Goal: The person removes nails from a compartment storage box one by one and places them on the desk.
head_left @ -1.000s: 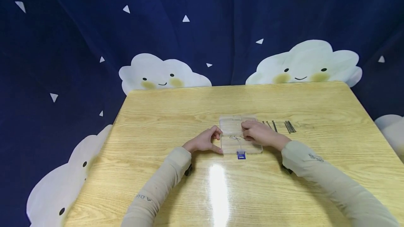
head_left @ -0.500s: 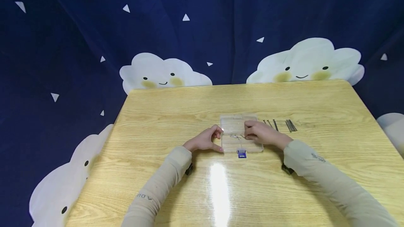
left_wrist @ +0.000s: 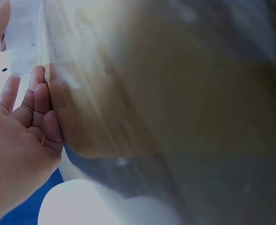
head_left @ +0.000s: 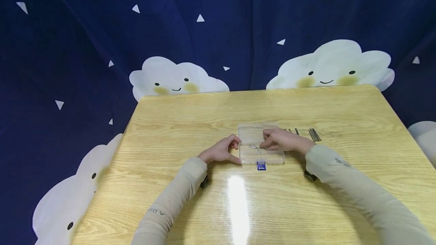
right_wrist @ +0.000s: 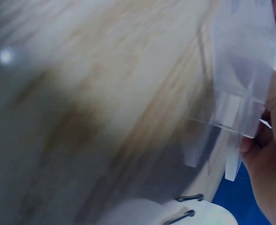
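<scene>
A clear plastic box (head_left: 250, 158) lies with its lid folded back and its blue latch (head_left: 261, 166) facing me. Several thin, silvery nail-like pieces (head_left: 254, 147) lie in its rear left compartment. My left hand (head_left: 220, 150) holds the left end of the box, thumb at the front corner and fingers near the hinge side. Over the rear compartments hovers my right hand (head_left: 280, 140), one fingertip beside the silvery pieces. Whether it pinches one is hidden. In the right wrist view the clear lid (right_wrist: 243, 51) stands in front of the right fingers.
Several dark nails (head_left: 315, 134) lie side by side right of the box. Closer to it are a few more dark nails (head_left: 297, 131), partly behind my right hand. The wooden table (head_left: 177, 124) ends at a dark blue curtain (head_left: 238, 29) with printed clouds.
My right hand has shifted slightly within the box, and a fingertip now reaches down toward the silvery pieces, which appear closer together. The left hand stays at the box's left end.
</scene>
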`<state>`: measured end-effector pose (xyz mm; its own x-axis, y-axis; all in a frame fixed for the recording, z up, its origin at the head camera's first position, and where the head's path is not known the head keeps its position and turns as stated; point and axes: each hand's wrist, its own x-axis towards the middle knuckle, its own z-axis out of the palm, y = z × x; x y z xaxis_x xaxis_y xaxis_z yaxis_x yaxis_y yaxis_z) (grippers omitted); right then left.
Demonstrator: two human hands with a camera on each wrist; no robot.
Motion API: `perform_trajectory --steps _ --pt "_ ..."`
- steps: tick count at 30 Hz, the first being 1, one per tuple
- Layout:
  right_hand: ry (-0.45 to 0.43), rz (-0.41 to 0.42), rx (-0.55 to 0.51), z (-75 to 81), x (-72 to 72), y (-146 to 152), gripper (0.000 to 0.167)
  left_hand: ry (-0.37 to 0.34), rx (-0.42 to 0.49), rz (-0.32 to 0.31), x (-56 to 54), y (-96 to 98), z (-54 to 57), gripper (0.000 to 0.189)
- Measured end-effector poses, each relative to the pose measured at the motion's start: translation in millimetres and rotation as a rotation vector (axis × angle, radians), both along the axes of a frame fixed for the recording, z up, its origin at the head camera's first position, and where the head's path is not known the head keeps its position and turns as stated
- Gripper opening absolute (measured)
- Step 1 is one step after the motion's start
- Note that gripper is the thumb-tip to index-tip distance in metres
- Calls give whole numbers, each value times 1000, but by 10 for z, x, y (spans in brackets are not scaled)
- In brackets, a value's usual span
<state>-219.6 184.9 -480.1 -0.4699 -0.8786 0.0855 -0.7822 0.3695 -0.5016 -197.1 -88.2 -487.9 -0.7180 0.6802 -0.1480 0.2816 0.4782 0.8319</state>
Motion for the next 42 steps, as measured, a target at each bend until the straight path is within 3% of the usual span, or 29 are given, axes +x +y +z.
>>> perform_trajectory --steps 8,14,18,25,34,42 --pt "82 28 -87 -77 -36 6 19 4 -5 -8 -3 -7 -6 59" --pt "217 91 -171 -135 -56 8 16 5 -10 -2 6 -7 8 59" --pt "215 78 -196 -156 -55 8 13 10 -3 -3 11 -5 17 59" --pt "84 -29 -334 -216 -10 -36 8 3 -7 5 3 1 5 58" --pt "-357 -324 -413 -81 84 -103 10 14 -10 14 4 18 -11 58" --pt "-524 -420 -478 43 125 -79 15 7 -30 20 22 11 0 57"
